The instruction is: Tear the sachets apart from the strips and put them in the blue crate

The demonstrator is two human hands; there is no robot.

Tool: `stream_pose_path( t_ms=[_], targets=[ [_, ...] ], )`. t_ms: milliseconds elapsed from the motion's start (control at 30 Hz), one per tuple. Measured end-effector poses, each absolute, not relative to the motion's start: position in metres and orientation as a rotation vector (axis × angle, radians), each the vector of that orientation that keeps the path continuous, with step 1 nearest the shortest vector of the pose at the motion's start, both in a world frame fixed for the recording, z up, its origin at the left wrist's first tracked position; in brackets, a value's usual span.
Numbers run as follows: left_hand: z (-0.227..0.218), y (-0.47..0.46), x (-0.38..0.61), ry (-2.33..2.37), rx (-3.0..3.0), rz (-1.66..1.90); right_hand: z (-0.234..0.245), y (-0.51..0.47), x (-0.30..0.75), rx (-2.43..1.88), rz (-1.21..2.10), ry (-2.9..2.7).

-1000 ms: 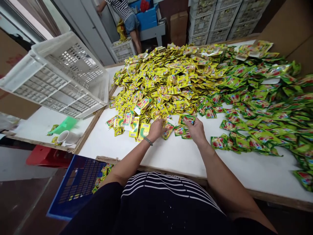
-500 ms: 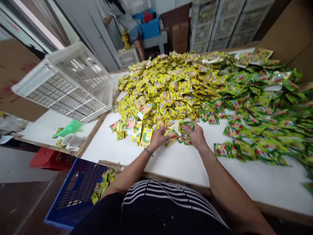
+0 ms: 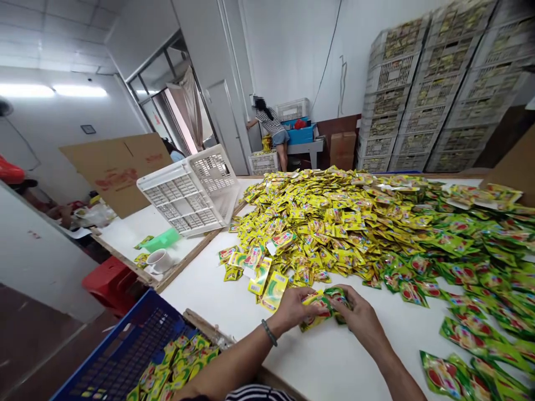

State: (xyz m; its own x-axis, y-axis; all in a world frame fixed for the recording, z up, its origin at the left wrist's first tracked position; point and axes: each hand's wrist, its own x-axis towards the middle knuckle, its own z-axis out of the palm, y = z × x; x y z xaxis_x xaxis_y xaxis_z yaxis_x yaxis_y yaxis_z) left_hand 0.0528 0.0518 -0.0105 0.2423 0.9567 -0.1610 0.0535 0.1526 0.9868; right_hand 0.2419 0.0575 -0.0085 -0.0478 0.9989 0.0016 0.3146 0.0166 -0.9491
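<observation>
My left hand (image 3: 292,309) and my right hand (image 3: 360,316) meet over the white table (image 3: 334,362), both closed on a small bunch of sachets (image 3: 324,305), yellow and green. Just beyond them lies a big heap of yellow sachets (image 3: 330,223). A spread of green sachets (image 3: 472,262) covers the table to the right. A few larger yellow packets (image 3: 267,281) lie loose left of my hands.
A blue crate (image 3: 125,356) holding several sachets sits low at my left. A tilted white crate (image 3: 190,192), a white cup (image 3: 159,260) and a green scoop (image 3: 161,240) are on the side table. Stacked white crates (image 3: 434,94) line the far wall. A person (image 3: 271,128) stands at the back.
The camera has tilted up, showing the room. My hands have drawn together and gathered the sachets between them, off the edge of the heap.
</observation>
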Motion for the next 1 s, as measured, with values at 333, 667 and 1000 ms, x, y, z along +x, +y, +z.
stream_pose_path(
  t_ms=[333, 667, 1000],
  targets=[
    [0.002, 0.047, 0.059, 1.045, 1.1, 1.031, -0.01, 0.056, 0.236, -1.359, 0.429, -1.63],
    [0.008, 0.042, 0.068, 1.035, 0.682, 1.126, -0.005, 0.047, 0.217, -1.351, 0.736, -1.67],
    [-0.002, 0.038, 0.059, 1.108, 1.169, 1.249, -0.027, 0.051, 0.221, -1.356, 1.153, -1.297]
  ],
)
